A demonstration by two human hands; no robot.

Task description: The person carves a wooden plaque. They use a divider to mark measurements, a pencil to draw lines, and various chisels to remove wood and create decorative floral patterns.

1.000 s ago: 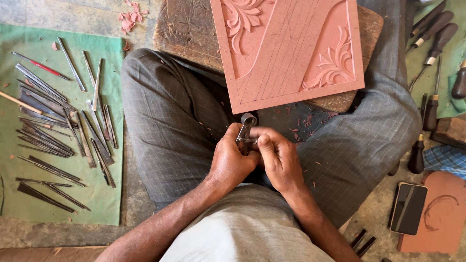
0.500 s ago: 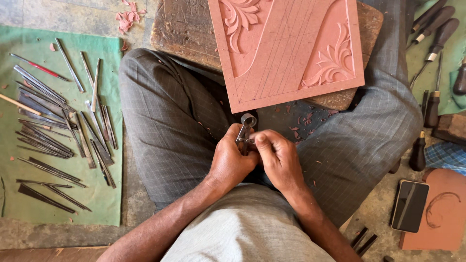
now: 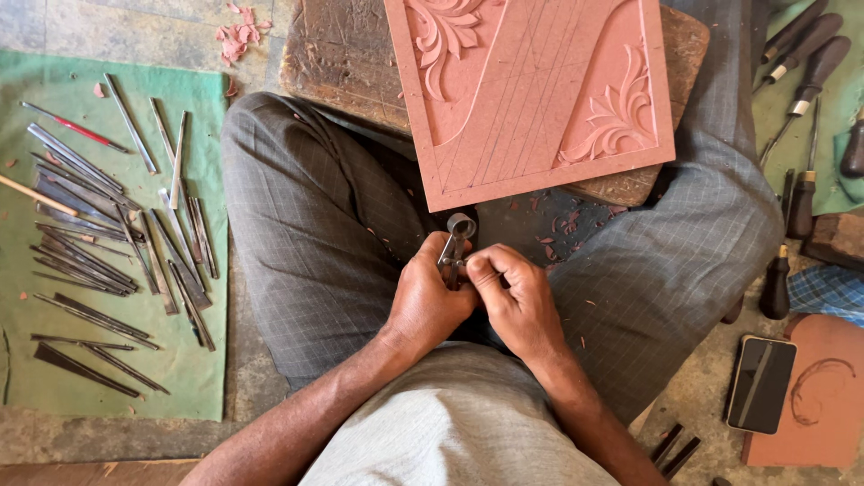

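Note:
I sit cross-legged in grey trousers. My left hand (image 3: 427, 297) and my right hand (image 3: 513, 297) meet over my lap, both closed around a small metal compass-like tool (image 3: 456, 238) whose round head sticks up between the thumbs. Its lower part is hidden by my fingers. Just beyond it a pink carved panel (image 3: 531, 99) with leaf scrolls and pencilled lines leans on a worn wooden block (image 3: 342, 54).
A green cloth (image 3: 202, 369) at left carries several thin metal chisels (image 3: 90, 243). At right lie wooden-handled tools (image 3: 801, 72), a dark phone (image 3: 761, 384) and a small pink slab (image 3: 819, 396). Pink shavings (image 3: 238, 36) dot the floor.

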